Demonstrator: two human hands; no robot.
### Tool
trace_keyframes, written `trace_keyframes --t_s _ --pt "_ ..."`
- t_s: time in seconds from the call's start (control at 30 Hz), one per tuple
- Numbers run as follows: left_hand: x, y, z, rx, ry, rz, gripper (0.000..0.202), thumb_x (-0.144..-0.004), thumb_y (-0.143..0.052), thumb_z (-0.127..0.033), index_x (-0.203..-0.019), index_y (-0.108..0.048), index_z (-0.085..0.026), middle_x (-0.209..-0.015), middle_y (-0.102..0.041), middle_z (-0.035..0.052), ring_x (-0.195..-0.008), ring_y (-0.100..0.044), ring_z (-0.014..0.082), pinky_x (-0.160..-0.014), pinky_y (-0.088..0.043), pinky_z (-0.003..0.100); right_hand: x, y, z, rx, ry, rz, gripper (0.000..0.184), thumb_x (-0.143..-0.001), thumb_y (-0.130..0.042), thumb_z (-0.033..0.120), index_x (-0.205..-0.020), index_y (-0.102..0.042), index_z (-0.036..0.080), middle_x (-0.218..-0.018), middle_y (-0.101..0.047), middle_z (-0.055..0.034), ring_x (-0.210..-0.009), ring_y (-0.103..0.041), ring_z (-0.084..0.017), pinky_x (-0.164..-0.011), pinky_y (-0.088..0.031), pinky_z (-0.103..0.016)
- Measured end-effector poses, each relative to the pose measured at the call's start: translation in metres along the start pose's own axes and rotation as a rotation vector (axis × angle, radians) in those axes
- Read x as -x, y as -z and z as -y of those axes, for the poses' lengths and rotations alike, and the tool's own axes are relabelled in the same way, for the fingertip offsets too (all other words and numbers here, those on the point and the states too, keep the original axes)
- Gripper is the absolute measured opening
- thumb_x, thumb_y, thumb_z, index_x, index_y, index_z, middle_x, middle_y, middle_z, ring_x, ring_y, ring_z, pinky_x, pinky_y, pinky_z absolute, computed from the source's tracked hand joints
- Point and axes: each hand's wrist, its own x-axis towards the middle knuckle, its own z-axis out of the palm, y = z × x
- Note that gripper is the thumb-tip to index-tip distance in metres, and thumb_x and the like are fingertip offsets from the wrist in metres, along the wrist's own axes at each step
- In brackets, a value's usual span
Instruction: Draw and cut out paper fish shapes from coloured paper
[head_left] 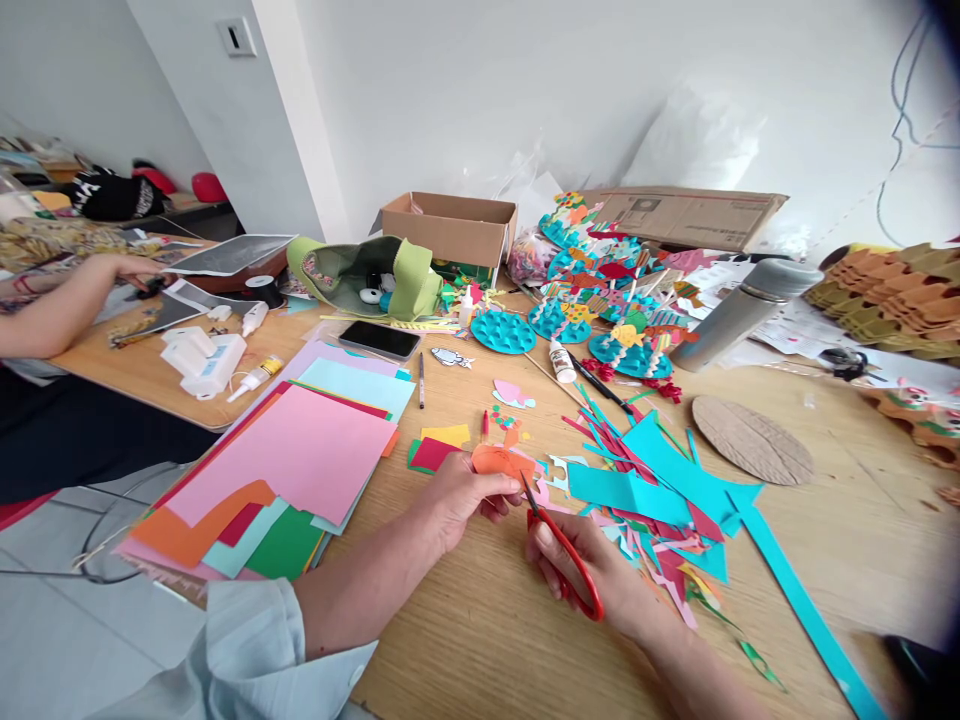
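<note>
My left hand [459, 497] pinches a small orange paper piece [501, 463] just above the wooden table [480, 620]. Red-handled scissors [562, 555] sit in my right hand [592, 575], fingers through the loops, blades pointing up at the orange piece's lower right edge. Both hands hover near the table's front middle. A heap of turquoise, pink and red paper offcuts [652, 500] lies just right of the hands.
A stack of coloured paper sheets [289, 465] lies at left. Behind are a phone [379, 340], glue bottles [561, 362], a pen [421, 380], turquoise craft discs [502, 332], a cardboard box [450, 228], a steel flask [742, 312] and a cardboard oval [752, 440]. Another person's arm [67, 305] rests far left.
</note>
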Motion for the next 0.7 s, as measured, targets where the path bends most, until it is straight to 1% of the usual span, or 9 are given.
trace_keyframes --t_s 0.07,0.17,0.2,0.3,0.5,0.6,0.7 --pt "0.0022 -0.0015 -0.0017 -0.015 0.034 -0.038 0.012 -0.056 -0.067 -0.025 -0.058 -0.061 -0.015 -0.057 -0.057 0.0000 -0.053 -0.048 0.0102 -0.053 -0.034 0.024 -0.0002 0.0001 -0.0007 -0.009 -0.008 0.004 0.060 -0.078 -0.040 0.078 -0.063 -0.043 0.020 -0.052 -0.045 0.0037 -0.044 -0.040 -0.009 -0.041 -0.029 -0.021" --pt "0.0050 -0.0037 -0.0054 -0.037 0.044 -0.097 0.013 -0.055 -0.068 -0.022 -0.054 -0.056 -0.016 -0.054 -0.054 -0.0018 -0.052 -0.047 0.0100 -0.052 -0.033 0.024 -0.0001 0.0000 -0.0016 -0.008 -0.013 0.005 0.058 -0.078 -0.043 0.076 -0.064 -0.044 0.020 -0.052 -0.045 0.0037 -0.044 -0.040 -0.009 -0.041 -0.029 -0.021" --pt "0.0053 -0.0041 -0.0064 -0.037 0.042 -0.097 0.014 -0.054 -0.068 -0.022 -0.053 -0.055 -0.017 -0.053 -0.053 -0.0023 -0.052 -0.046 0.0098 -0.051 -0.033 0.024 0.0001 0.0000 -0.0019 -0.008 -0.010 0.006 0.058 -0.079 -0.043 0.076 -0.064 -0.044 0.020 -0.052 -0.045 0.0038 -0.044 -0.040 -0.009 -0.041 -0.029 -0.021" --pt "0.0037 -0.0034 -0.0069 -0.028 0.033 -0.041 0.016 -0.054 -0.068 -0.023 -0.052 -0.053 -0.017 -0.052 -0.052 -0.0027 -0.052 -0.046 0.0095 -0.052 -0.033 0.024 0.0006 -0.0002 -0.0020 -0.015 -0.013 0.006 0.056 -0.080 -0.045 0.074 -0.063 -0.043 0.020 -0.052 -0.045 0.0041 -0.043 -0.040 -0.008 -0.041 -0.029 -0.020" --pt "-0.0006 0.0006 -0.0011 -0.018 0.045 -0.003 0.012 -0.056 -0.066 -0.025 -0.058 -0.060 -0.014 -0.058 -0.058 0.0008 -0.053 -0.047 0.0094 -0.054 -0.034 0.024 0.0007 -0.0002 -0.0008 -0.012 -0.004 -0.002 0.055 -0.080 -0.048 0.072 -0.063 -0.043 0.020 -0.052 -0.044 0.0046 -0.044 -0.040 -0.009 -0.041 -0.029 -0.021" --pt "-0.0004 0.0003 -0.0002 -0.002 0.047 -0.003 0.013 -0.056 -0.066 -0.025 -0.061 -0.064 -0.013 -0.061 -0.061 0.0025 -0.054 -0.049 0.0095 -0.054 -0.035 0.024 0.0002 0.0001 -0.0016 0.000 0.013 -0.003 0.054 -0.081 -0.048 0.071 -0.062 -0.042 0.020 -0.051 -0.043 0.0050 -0.043 -0.039 -0.009 -0.041 -0.028 -0.021" --pt "0.0004 -0.0011 -0.0010 0.002 0.040 -0.031 0.011 -0.055 -0.068 -0.022 -0.061 -0.063 -0.014 -0.059 -0.059 0.0004 -0.054 -0.049 0.0094 -0.053 -0.035 0.023 -0.0008 0.0003 -0.0041 0.011 0.034 -0.004 0.054 -0.081 -0.048 0.070 -0.061 -0.042 0.021 -0.050 -0.042 0.0052 -0.043 -0.038 -0.008 -0.041 -0.028 -0.021"
